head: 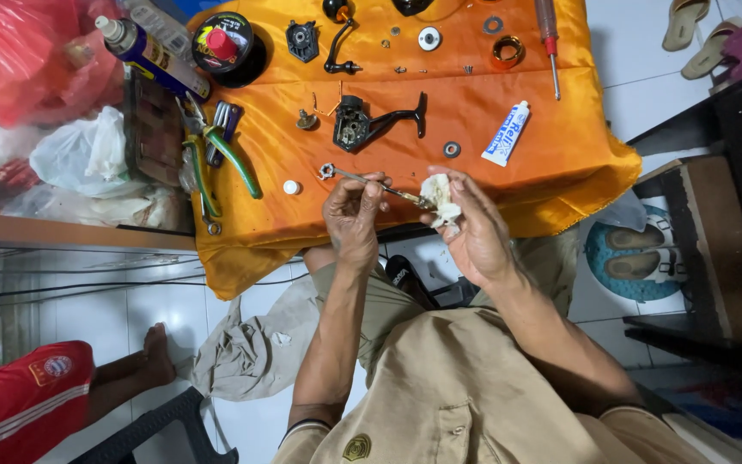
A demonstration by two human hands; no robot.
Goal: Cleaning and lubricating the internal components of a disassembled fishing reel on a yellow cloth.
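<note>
Over an orange cloth (474, 112), the left hand (352, 219) pinches a thin shaft (362, 178) while the right hand (474, 225) grips a white rag (440, 199) around its end. The reel body (355, 123) lies open, with washers and screws spread loose, seemingly mid-cleaning, reassembly not begun.

Home floor corner turned small repair bench, not a fitted workshop. White floor tiles (242, 335) at lower left, sandals (696, 34) at upper right, slippers (637, 249) on a mat at right. Low table draped in orange cloth (474, 112) across upper centre, strewn with small metal parts: washers (452, 149), black machine body (362, 125), crank handle (339, 39). Green-handled pliers (216, 163), spray can (152, 56) and screwdriver (549, 39) alongside, white tube (506, 133) at right. Plastic bags (36, 60) heaped at upper left. Bare foot (158, 352) of another person, red shirt, at lower left.
</note>
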